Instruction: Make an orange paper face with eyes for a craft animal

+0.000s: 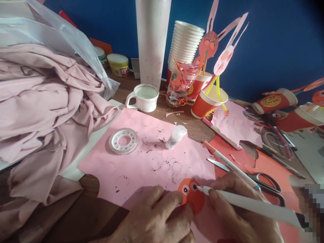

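Observation:
An orange paper circle (pixel 192 197) with drawn round eyes lies on the pink paper sheet (pixel 141 162), near the bottom of the view. My left hand (pixel 157 216) presses its left edge down with the fingertips. My right hand (pixel 235 209) grips a white marker pen (pixel 253 206), its tip touching the right eye on the circle. Just beyond that hand lie steel scissors (pixel 263 184) with black handles and a white-and-orange pen (pixel 227 162). A white plastic ring (pixel 123 141) and a small glue bottle (pixel 176 136) stand on the sheet.
Crumpled pale pink cloth (pixel 43 111) and a plastic bag fill the left side. Along the back stand a white tube, stacked paper cups (pixel 184 44), a white mug (pixel 144 98) and red paper-cup figures (pixel 209 103). Orange paper (pixel 268 172) lies to the right.

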Demonstrator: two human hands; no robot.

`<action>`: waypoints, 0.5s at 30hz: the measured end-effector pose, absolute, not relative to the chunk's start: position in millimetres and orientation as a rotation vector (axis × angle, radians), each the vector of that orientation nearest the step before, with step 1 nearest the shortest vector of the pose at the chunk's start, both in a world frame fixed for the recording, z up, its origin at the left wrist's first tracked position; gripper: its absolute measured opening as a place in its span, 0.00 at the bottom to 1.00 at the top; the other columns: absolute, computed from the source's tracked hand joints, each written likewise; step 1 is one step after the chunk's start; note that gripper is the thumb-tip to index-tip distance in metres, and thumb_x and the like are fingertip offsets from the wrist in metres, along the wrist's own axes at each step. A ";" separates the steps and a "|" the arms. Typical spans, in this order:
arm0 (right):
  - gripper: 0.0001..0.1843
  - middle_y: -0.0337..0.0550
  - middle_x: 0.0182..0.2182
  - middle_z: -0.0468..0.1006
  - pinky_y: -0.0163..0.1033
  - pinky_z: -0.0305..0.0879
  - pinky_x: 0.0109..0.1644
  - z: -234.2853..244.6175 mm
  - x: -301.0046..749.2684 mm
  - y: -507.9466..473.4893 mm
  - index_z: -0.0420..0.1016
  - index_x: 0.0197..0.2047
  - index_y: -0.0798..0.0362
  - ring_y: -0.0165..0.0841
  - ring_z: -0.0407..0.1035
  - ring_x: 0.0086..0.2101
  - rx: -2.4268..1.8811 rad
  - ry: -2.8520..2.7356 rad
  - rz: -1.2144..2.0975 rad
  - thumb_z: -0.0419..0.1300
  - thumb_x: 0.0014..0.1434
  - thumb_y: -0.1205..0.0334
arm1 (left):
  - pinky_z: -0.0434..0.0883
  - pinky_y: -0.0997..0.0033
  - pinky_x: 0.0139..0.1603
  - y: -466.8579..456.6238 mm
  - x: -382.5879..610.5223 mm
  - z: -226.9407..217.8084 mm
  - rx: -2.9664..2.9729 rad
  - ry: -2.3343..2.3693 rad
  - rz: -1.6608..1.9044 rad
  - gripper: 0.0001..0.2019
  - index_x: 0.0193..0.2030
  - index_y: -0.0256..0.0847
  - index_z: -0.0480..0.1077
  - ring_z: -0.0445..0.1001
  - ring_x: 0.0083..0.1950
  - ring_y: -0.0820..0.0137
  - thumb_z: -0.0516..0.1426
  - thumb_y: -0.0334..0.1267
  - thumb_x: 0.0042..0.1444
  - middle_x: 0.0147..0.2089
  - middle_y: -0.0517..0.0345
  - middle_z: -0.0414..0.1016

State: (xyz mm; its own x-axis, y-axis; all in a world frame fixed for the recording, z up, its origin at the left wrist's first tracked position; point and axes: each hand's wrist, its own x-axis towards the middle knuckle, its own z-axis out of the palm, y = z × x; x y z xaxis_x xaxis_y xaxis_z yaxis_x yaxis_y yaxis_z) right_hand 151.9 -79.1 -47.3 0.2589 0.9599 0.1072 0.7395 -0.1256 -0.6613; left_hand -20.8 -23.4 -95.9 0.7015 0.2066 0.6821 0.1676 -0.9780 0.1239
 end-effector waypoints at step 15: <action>0.10 0.32 0.12 0.66 0.31 0.52 0.14 -48.2 150.7 -81.8 0.66 0.21 0.48 0.26 0.57 0.13 -1.931 -1.383 0.478 0.55 0.52 0.59 | 0.60 0.65 0.37 -22.4 -31.7 -59.2 2.912 0.346 0.623 0.09 0.30 0.41 0.68 0.68 0.41 0.66 0.49 0.30 0.57 0.39 0.61 0.76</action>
State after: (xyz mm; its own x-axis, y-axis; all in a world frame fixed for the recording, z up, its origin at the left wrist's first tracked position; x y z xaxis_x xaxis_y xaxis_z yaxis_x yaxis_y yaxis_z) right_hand 150.7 -81.8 -48.2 0.3608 0.9273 0.0999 0.6675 -0.1819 -0.7221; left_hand -31.7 -22.4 -59.2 0.8875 0.2527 0.3854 0.1933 -0.9632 0.1866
